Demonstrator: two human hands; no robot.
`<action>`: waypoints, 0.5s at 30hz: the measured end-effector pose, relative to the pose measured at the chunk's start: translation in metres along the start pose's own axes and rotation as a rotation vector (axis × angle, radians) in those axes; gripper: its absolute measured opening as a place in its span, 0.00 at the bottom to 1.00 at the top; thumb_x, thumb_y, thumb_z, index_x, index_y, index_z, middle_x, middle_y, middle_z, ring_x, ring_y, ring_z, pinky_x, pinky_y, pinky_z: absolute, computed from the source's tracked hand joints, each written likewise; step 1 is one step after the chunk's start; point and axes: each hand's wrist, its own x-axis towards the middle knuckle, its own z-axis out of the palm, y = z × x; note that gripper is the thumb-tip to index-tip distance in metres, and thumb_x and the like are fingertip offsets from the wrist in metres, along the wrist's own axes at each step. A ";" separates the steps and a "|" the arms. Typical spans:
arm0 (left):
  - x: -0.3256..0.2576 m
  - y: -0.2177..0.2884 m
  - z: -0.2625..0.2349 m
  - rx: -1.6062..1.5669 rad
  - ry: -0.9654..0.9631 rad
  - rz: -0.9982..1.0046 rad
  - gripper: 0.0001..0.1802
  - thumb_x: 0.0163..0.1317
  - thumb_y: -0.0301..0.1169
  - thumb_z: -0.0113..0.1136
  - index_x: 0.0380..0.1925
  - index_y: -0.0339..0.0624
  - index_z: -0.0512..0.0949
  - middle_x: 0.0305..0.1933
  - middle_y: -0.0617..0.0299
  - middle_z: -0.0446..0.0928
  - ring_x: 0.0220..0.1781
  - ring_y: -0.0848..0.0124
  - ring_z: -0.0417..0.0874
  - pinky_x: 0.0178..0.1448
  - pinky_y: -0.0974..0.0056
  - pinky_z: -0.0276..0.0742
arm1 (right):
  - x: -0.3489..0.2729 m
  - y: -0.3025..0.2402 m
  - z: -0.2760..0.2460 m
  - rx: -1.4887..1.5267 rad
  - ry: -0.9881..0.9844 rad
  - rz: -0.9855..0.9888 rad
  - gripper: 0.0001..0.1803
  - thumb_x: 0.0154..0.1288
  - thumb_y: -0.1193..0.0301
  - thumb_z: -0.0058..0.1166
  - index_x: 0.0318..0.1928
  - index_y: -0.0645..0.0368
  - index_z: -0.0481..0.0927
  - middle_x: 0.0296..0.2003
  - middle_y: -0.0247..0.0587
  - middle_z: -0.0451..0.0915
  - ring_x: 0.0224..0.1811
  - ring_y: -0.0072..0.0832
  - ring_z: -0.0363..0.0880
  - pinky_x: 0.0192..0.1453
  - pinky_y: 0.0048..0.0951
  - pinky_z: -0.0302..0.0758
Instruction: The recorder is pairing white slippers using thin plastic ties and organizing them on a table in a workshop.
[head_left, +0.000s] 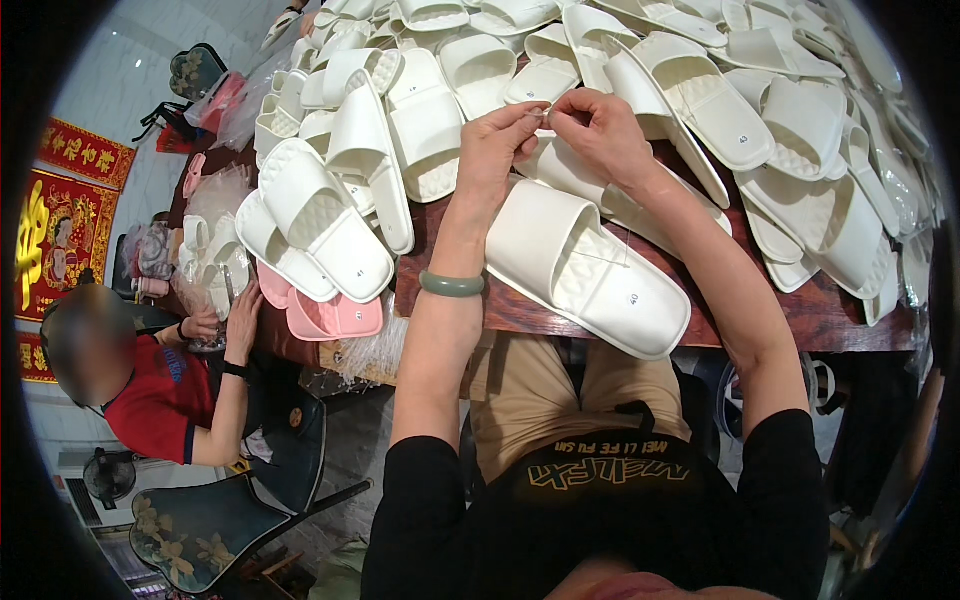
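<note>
White slippers [535, 245]: dozens | left hand [493, 147], right hand [603, 132]: pinching 1 clear piece [538, 113]

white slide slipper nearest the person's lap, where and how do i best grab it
Probably by the rounded heel of the white slide slipper, from the person's side: that end appears to jut past the edge of the red-brown wooden table, so it could be pinched above and below; the broad strap arches over the other end.

Red-brown wooden table [830, 324] — white slippers [535, 240] heaped across it, pink slippers [345, 318] at near edge.
</note>
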 end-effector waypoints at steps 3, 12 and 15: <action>0.000 -0.001 0.000 -0.005 -0.011 -0.006 0.12 0.59 0.24 0.56 0.43 0.33 0.78 0.30 0.65 0.79 0.23 0.84 0.67 0.25 0.79 0.60 | 0.000 0.000 0.000 -0.010 -0.014 -0.003 0.11 0.58 0.70 0.50 0.34 0.66 0.79 0.27 0.36 0.79 0.30 0.19 0.73 0.38 0.21 0.70; 0.000 0.005 0.002 -0.099 -0.006 -0.045 0.14 0.60 0.24 0.54 0.46 0.31 0.76 0.32 0.66 0.77 0.24 0.82 0.69 0.26 0.78 0.62 | 0.000 -0.001 0.000 -0.007 0.002 0.028 0.12 0.59 0.68 0.52 0.34 0.67 0.78 0.26 0.35 0.78 0.29 0.17 0.70 0.36 0.20 0.68; 0.001 0.004 0.000 -0.122 -0.046 -0.052 0.14 0.60 0.23 0.53 0.46 0.29 0.75 0.33 0.63 0.77 0.25 0.82 0.69 0.25 0.77 0.61 | 0.001 0.003 0.002 0.040 0.057 -0.021 0.14 0.53 0.66 0.51 0.32 0.66 0.80 0.24 0.45 0.79 0.25 0.28 0.75 0.33 0.27 0.71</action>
